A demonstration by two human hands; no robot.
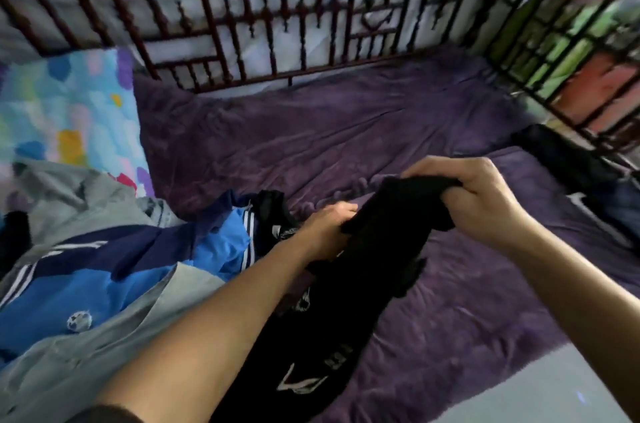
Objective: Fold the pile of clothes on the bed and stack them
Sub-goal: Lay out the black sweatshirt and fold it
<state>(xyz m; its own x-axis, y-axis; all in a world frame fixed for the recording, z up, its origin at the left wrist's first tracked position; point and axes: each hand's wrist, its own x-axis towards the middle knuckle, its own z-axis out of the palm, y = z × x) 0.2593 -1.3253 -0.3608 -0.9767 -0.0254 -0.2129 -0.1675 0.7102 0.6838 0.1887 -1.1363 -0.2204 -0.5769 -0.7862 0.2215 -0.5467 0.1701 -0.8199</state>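
A black garment with white print hangs bunched above the purple bedspread. My right hand grips its upper end, fingers curled round the cloth. My left hand grips the same garment lower down on its left side. The pile of clothes lies at the left: a blue jacket with white stripes and a grey garment around it. A second small black item lies just behind my left hand.
A colourful patterned pillow sits at the back left. A dark metal bed frame runs along the far side and the right. Dark folded clothes lie at the right edge of the bed. Pale floor shows at bottom right.
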